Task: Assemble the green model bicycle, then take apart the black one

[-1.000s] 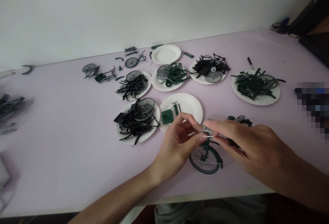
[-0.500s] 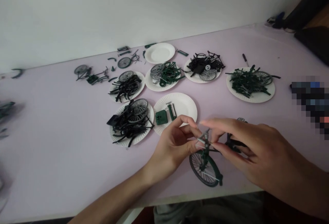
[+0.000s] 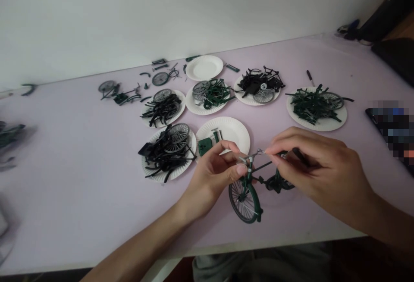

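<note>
A dark green model bicycle (image 3: 247, 202) is held over the near part of the table, its front wheel toward me and its rear partly behind my right hand. My left hand (image 3: 223, 174) is closed round the bicycle's front below the silver handlebar, thumb on the head of the frame. With thumb and fingertips pinched at the handlebar's right end, my right hand (image 3: 310, 165) grips the grey handlebar (image 3: 258, 152). Whether a small separate part sits in that pinch cannot be made out. Behind my left hand, a paper plate (image 3: 237, 129) carries a green square piece (image 3: 205, 146) and a small pump-like piece.
Several paper plates bear piles of black and green bicycle parts, among them a black pile (image 3: 168, 148) and a green pile (image 3: 317, 103). A screwdriver (image 3: 310, 77) lies behind the right plate. Loose wheels and frame pieces (image 3: 123, 96) lie back left. A phone (image 3: 393, 135) rests at right.
The bicycle has shifted slightly left and up, showing more of its frame. My right hand has moved from the handlebar's middle to its right end. My left hand still holds the front.
</note>
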The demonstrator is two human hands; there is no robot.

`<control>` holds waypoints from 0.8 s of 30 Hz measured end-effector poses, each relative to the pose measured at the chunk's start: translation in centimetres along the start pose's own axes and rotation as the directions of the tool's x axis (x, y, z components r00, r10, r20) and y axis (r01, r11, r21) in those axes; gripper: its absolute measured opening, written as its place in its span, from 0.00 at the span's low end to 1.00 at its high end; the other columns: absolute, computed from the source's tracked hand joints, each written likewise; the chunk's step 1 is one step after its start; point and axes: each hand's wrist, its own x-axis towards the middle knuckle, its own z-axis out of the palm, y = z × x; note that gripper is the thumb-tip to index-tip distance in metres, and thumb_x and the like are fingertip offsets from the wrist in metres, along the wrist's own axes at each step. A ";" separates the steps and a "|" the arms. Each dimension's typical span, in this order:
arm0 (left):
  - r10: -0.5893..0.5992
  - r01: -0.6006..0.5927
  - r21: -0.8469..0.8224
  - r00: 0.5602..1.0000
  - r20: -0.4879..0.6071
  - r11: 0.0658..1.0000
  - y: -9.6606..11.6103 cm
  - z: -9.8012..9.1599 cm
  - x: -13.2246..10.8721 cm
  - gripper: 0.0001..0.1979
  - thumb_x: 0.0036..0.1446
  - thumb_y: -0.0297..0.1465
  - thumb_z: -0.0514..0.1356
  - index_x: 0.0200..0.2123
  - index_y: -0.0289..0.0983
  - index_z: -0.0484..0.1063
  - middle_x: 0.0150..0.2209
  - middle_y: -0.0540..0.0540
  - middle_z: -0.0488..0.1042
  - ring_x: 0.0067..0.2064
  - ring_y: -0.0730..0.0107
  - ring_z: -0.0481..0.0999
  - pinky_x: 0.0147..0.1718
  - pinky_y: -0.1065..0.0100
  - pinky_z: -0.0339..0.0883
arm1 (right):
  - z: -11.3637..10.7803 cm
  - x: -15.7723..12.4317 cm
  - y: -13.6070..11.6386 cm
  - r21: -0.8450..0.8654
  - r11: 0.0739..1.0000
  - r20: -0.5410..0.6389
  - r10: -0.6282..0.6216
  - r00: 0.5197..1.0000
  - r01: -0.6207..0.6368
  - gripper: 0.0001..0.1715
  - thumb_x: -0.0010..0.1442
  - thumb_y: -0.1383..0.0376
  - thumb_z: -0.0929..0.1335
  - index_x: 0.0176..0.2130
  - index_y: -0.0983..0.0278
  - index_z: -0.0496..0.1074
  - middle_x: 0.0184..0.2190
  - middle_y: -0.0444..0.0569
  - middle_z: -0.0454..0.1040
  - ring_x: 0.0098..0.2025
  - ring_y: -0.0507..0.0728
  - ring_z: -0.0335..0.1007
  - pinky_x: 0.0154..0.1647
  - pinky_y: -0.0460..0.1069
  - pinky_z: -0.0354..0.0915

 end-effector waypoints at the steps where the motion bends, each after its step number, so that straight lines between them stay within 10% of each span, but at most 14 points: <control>1: -0.002 0.002 -0.014 1.000 0.004 1.000 0.0 0.1 0.0 0.12 0.62 0.28 0.70 0.41 0.37 0.67 0.34 0.50 0.75 0.35 0.76 0.75 0.38 0.71 0.75 | 0.1 0.0 0.1 0.000 1.000 0.006 0.007 1.000 -0.007 0.11 0.64 0.76 0.68 0.37 0.60 0.74 0.34 0.43 0.79 0.31 0.49 0.73 0.30 0.44 0.67; 24: 0.029 -0.028 0.005 0.998 -0.057 1.000 -0.4 0.2 -0.1 0.14 0.58 0.31 0.73 0.39 0.35 0.70 0.33 0.49 0.76 0.35 0.75 0.76 0.37 0.72 0.70 | 0.8 -0.6 0.0 0.049 0.992 0.135 -0.125 0.983 0.119 0.11 0.67 0.73 0.69 0.45 0.57 0.74 0.36 0.41 0.81 0.34 0.50 0.79 0.36 0.44 0.72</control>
